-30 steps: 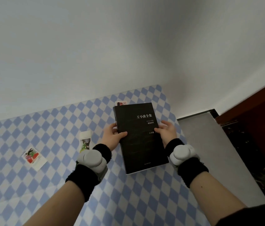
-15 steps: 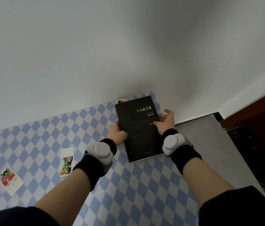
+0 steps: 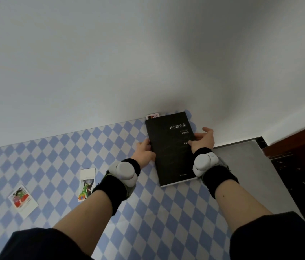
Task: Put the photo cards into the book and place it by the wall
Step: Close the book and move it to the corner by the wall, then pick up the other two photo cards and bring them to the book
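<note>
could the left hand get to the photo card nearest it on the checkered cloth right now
Probably yes, once it lets go. The left hand is gripping the book at the wall, but the photo card lies flat just beside that forearm, with only bare checkered cloth between them.

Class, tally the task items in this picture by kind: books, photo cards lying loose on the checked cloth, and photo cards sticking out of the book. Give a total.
Books: 1, the black book
Loose photo cards: 2, the left card and the middle card
Cards sticking out of the book: 1, the tucked card
Total: 4
</note>
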### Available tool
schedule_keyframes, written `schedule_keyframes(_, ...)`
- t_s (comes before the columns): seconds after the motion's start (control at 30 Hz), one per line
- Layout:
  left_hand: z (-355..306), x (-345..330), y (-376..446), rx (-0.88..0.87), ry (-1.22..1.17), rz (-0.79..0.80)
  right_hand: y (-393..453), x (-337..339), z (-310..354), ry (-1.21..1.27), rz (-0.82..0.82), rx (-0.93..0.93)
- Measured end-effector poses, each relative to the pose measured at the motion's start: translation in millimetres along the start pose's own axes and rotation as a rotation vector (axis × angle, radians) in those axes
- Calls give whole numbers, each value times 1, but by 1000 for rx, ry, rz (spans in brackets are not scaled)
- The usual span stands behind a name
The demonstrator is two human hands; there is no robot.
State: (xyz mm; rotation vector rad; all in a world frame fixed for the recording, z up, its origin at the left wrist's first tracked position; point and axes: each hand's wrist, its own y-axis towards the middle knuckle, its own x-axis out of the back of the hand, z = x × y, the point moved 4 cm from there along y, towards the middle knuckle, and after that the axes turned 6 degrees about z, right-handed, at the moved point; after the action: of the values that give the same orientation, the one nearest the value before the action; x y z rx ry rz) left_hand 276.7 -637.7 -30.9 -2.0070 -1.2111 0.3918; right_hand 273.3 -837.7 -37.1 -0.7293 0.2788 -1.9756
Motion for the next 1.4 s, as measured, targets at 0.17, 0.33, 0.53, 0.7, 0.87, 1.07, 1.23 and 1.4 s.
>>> schedule_keyframes(0.17, 1, 2, -18, -36, -75, 2, -9, -5, -3, -5, -63, -1)
schedule_keyframes(0.33, 33, 52, -42, -129, -85, -188, -48, -28, 19, -15, -144, 209)
schedule_keyframes(0.53, 91, 139, -88, -164, -15, -441, -97, -106, 29, -93, 226, 197)
schedule_keyframes(0.7, 162, 218, -135, -102, 104, -710, -150, -189, 8, -324, 458, 146)
schedule_keyframes(0.87, 228, 270, -172, 39, 295, -727, -194, -245, -4, -594, 577, 300)
schedule_keyframes(1.07, 255, 279, -185, -89, 270, -668, -214, -270, -6, -904, 559, 480)
schedule_keyframes(1.23, 263, 279, -182, -47, 334, -693, -215, -275, -2, -982, 542, 434)
schedule_keyframes(1.4, 260, 281, -177, -101, 344, -675, -224, -273, -2, -1106, 500, 424)
